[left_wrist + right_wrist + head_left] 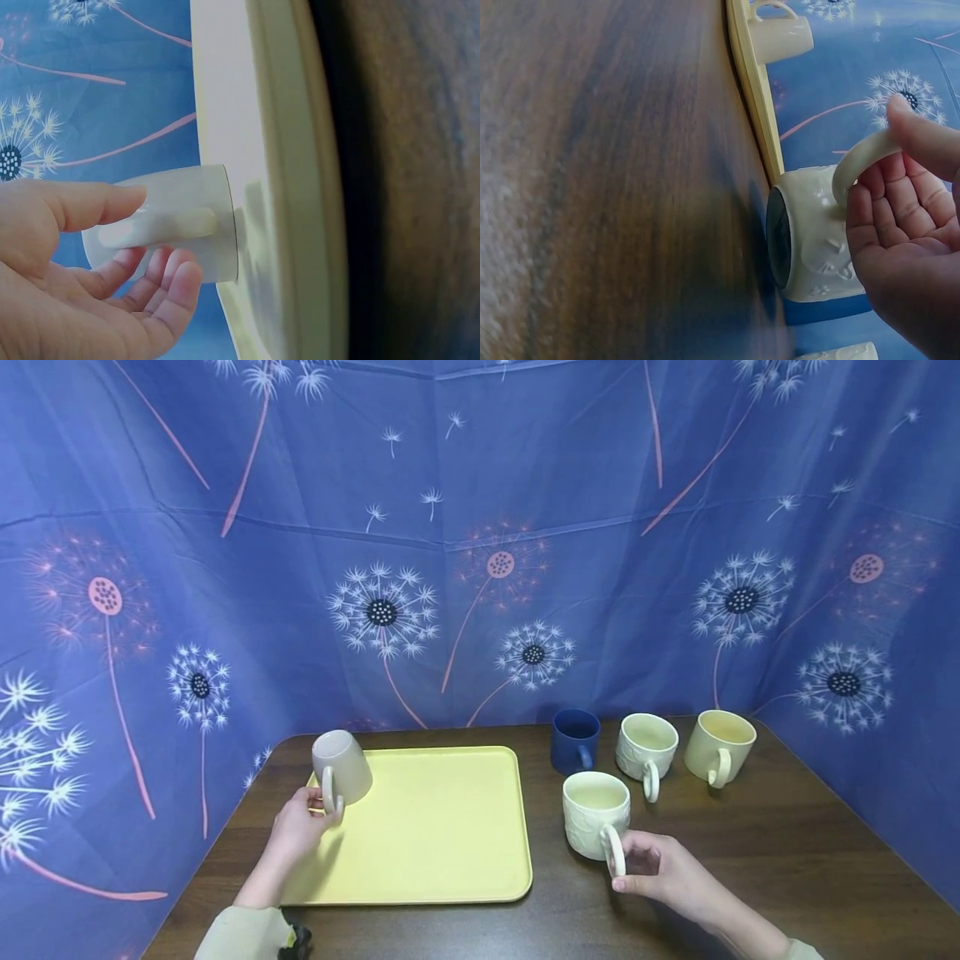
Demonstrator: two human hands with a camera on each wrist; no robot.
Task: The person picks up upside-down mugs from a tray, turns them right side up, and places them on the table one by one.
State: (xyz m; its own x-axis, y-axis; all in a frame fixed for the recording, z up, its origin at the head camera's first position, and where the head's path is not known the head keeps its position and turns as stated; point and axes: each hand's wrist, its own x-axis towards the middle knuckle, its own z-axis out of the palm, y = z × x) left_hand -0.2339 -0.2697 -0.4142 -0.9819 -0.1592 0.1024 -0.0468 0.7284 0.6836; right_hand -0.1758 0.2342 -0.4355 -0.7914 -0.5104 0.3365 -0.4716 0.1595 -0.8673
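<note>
A light grey mug [351, 772] stands upside down at the back left corner of the yellow tray [442, 835]. My left hand [296, 831] pinches its handle between thumb and fingers, seen closely in the left wrist view on the mug's handle [161, 227]. To the right of the tray, my right hand [671, 872] grips the handle of a cream mug with a raised pattern [585, 827]. That mug is mouth up, and its underside shows in the right wrist view, so it appears raised off the table.
Behind the cream mug stand a dark blue mug [573, 739], another patterned cream mug [637, 764] and a pale yellow mug [708, 760], all mouth up on the wooden table [795, 852]. A blue dandelion-print cloth [465, 468] hangs around the back and sides.
</note>
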